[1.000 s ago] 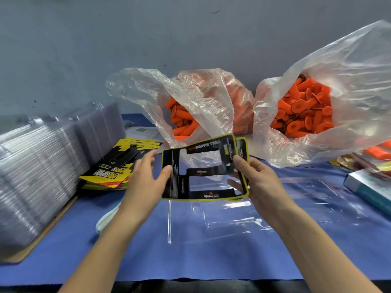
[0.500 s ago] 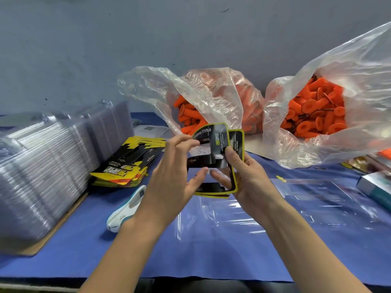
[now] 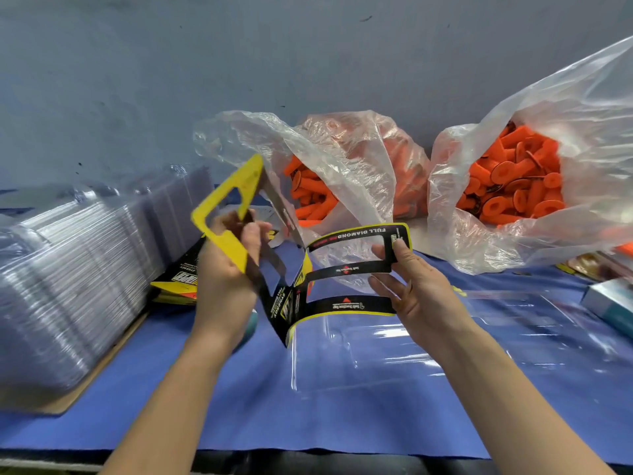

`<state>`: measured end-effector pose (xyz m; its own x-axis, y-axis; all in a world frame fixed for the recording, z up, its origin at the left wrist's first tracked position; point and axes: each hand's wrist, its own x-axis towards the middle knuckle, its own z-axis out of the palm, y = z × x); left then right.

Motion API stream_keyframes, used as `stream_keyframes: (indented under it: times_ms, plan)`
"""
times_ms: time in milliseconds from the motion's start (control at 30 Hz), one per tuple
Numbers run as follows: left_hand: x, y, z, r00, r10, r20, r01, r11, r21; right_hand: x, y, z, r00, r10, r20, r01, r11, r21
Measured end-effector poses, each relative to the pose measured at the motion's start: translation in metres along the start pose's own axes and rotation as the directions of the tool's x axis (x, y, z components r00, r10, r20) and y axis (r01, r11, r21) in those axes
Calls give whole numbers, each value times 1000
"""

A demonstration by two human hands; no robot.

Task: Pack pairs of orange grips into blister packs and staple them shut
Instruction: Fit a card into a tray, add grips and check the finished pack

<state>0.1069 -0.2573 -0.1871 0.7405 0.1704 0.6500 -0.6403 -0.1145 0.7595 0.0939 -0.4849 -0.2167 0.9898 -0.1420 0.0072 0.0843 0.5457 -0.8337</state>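
While your left hand (image 3: 222, 272) grips the yellow-backed panel of the card insert (image 3: 346, 269) and your right hand (image 3: 416, 293) pinches its black printed panel, the card stands half unfolded, so this looks like the card-fitting step. The orange grips (image 3: 513, 186) sit in their bags (image 3: 359, 173) at the back; the clear blister pack (image 3: 376, 358) lies on the blue cloth (image 3: 308, 423) beneath. Next, seat the card squarely in it

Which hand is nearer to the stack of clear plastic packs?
Left. The left hand is just right of the stack; the right hand is farther right, beyond the card.
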Motion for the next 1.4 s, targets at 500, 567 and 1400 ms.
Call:
stream_keyframes:
  times_ms: [500,567,1400]
  plan:
    - [48,-43,-64,794,-593,-133,393,667,-633,5,-5,-38,970,-49,-239,-13,968,-251]
    - [62,-48,-74,780,-621,-85,428,627,-652,5,-5,-46,964,-49,-263,-36,950,-311]
    - [159,-86,-81,603,-746,-283,731,374,571,17,-6,-56,987,-108,-121,16,808,-589]
